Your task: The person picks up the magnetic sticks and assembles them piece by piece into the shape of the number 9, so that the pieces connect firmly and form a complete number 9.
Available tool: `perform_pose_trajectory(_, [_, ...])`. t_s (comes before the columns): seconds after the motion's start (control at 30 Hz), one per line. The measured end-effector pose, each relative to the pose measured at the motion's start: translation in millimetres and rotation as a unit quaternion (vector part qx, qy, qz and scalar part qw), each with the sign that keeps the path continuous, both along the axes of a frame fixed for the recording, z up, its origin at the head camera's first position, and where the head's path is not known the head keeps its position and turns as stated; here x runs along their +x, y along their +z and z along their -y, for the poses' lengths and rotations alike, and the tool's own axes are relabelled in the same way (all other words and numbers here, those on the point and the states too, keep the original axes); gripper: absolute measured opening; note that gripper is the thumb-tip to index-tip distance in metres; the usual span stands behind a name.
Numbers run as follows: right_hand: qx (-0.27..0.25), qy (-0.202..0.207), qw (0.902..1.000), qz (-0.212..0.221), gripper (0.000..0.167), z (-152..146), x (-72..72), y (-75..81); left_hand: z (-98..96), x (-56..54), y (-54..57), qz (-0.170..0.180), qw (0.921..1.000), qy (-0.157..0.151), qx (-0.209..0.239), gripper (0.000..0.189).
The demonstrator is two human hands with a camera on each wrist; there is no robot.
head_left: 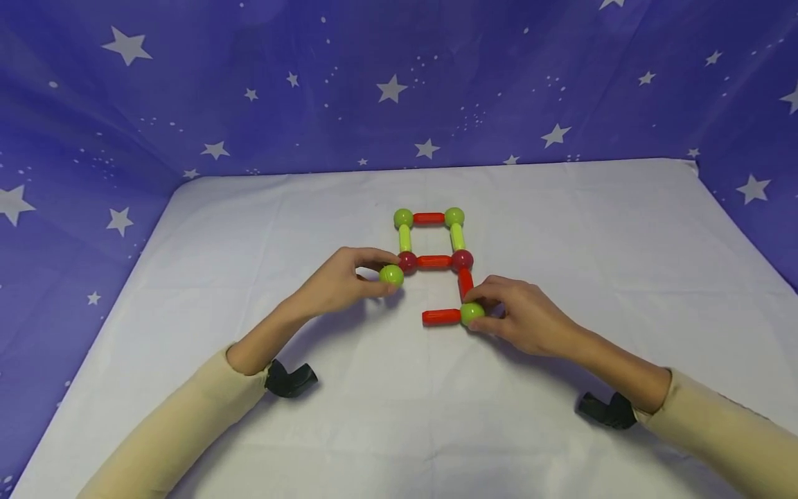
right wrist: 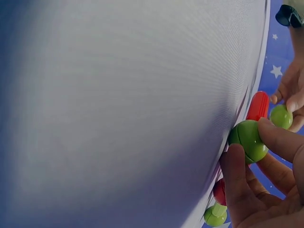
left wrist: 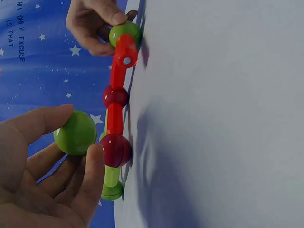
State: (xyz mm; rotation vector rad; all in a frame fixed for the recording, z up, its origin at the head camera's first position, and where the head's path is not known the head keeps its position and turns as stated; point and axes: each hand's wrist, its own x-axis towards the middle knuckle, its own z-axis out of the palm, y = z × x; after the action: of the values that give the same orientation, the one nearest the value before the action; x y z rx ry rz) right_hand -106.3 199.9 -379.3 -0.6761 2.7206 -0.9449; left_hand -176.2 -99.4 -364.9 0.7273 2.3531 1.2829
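My left hand (head_left: 343,281) holds a loose green ball (left wrist: 76,133) between thumb and fingers, just beside the near-left red ball (head_left: 408,263) of a stick-and-ball frame. With thumb and fingertips my right hand (head_left: 520,315) pinches another green ball (head_left: 472,314). A red stick (head_left: 466,284) links that ball to the right red ball (head_left: 463,260), and a second red stick (head_left: 441,317) points left from it with its end bare. Behind lies a closed square: two far green balls (head_left: 403,218), a red stick (head_left: 429,217) between them, green sticks (head_left: 405,238) at the sides, and a red stick (head_left: 434,261) in front.
The frame lies on a white cloth (head_left: 349,430) covering the table. A purple-blue backdrop with white stars (head_left: 391,89) rises behind and at both sides. Black curved pieces (head_left: 291,379) stick out by both beige sleeves (head_left: 181,423).
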Motion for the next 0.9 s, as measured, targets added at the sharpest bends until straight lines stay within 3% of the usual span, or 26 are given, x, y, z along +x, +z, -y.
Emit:
perform_pose_trajectory(0.33, [0.0, 0.002, 1.0, 0.006, 0.032, -1, -1.7, -0.4, 0.1, 15.2, -9.9, -0.004, 0.9988, -0.04, -0.028, 0.038])
perform_pose_trajectory(0.63, [-0.002, 0.0, 1.0, 0.003, 0.031, -1, -1.3, -1.4, -9.6, 18.8, -20.5, -0.018, 0.9939, -0.094, -0.056, 0.037])
perform_pose_trajectory(0.9, [-0.004, 0.0, 1.0, 0.003, 0.031, 0, -1.7, -1.1, -15.6, 21.5, -23.6, -0.013, 0.9932, -0.104, -0.05, 0.036])
